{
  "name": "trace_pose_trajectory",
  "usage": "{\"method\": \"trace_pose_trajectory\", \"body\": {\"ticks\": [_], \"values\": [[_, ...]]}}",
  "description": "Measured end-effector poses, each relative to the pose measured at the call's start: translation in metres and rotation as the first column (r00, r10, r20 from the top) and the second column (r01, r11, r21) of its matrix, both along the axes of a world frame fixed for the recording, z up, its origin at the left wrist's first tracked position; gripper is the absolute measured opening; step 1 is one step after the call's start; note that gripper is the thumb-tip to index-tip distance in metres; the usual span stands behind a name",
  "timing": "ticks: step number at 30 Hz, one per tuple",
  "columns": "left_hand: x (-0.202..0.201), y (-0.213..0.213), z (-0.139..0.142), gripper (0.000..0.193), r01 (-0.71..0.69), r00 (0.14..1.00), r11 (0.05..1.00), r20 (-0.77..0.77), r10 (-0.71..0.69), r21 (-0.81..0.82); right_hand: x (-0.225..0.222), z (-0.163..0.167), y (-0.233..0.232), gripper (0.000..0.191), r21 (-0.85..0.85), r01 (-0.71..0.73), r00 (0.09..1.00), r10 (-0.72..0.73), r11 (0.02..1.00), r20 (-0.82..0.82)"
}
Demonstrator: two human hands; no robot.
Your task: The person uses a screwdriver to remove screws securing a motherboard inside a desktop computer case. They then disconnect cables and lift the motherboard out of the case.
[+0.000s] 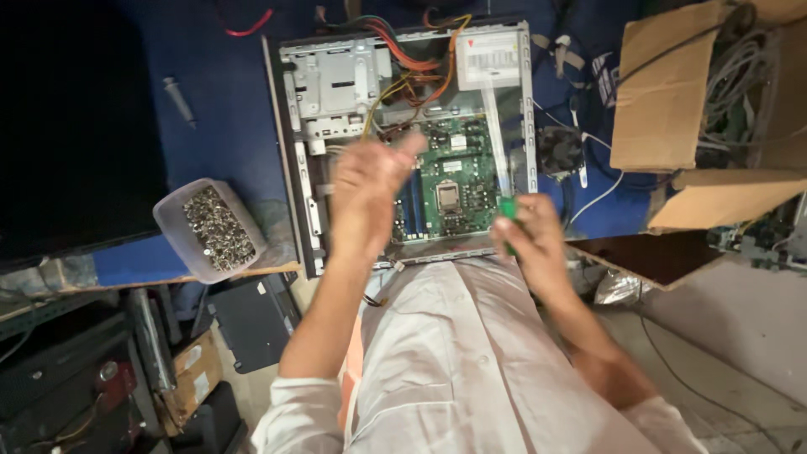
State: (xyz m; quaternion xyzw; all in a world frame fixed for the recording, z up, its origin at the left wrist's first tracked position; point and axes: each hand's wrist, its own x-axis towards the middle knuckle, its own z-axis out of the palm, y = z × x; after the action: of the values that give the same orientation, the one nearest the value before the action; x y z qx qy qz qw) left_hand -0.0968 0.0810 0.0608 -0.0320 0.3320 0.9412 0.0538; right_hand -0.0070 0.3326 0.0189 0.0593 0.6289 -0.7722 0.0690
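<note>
Right now the right hand (531,234) is the one with the tool: its fingers are wrapped tight round the green handle of a screwdriver (507,189), down at the near right corner of the open case (290,151). The shaft runs up and away from the fist, almost straight along the case's right side, its pale length lying over the board's right edge and ending near the white label at the far corner. So the long axis of the driver goes near-to-far, and the tip is well beyond the knuckles, not below them.

The left hand (367,189) hangs above the middle of the case, blurred, fingers loosely curled with the thumb sticking up; it holds nothing that I can make out. Beneath and just to its right lies the green board (454,181), with the square socket between the two hands and nearer the right one. The drive cage (336,84) sits at the far left of the case, orange and yellow wires spilling beside it.

Off to the left, well apart from both hands, a clear tub of screws (214,227) sits on the blue bench's edge. A small fan (559,150) lies just outside the case to the right, and a cardboard box (672,92) of cables stands beyond it.
</note>
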Motion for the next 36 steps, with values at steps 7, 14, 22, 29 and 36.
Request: {"method": "trace_pose_trajectory", "body": {"ticks": [7,14,22,29,36], "values": [[0.039,0.038,-0.066,0.014,0.078,0.990,0.985,0.131,-0.058,-0.157,0.000,-0.018,-0.051,0.020,-0.016,-0.325,0.912,0.318,0.946,0.261],[0.032,0.049,-0.053,0.018,0.102,0.994,0.908,0.007,-0.109,-0.405,-0.011,0.017,-0.047,0.032,0.551,-0.032,0.934,0.221,0.834,-0.280],[0.026,0.046,-0.036,0.035,0.272,0.952,0.644,0.102,-0.290,-0.715,-0.021,-0.019,0.005,0.021,0.651,0.316,0.882,0.040,0.690,-0.470],[0.034,0.028,-0.056,0.030,0.353,0.927,0.632,0.165,-0.338,-0.690,-0.075,-0.091,0.134,0.080,0.942,0.242,0.955,0.114,0.232,-0.273],[0.042,0.011,-0.071,0.030,0.307,0.950,0.646,0.188,-0.248,-0.699,-0.083,-0.113,0.115,0.091,0.993,0.048,0.997,0.060,0.108,-0.054]]}}
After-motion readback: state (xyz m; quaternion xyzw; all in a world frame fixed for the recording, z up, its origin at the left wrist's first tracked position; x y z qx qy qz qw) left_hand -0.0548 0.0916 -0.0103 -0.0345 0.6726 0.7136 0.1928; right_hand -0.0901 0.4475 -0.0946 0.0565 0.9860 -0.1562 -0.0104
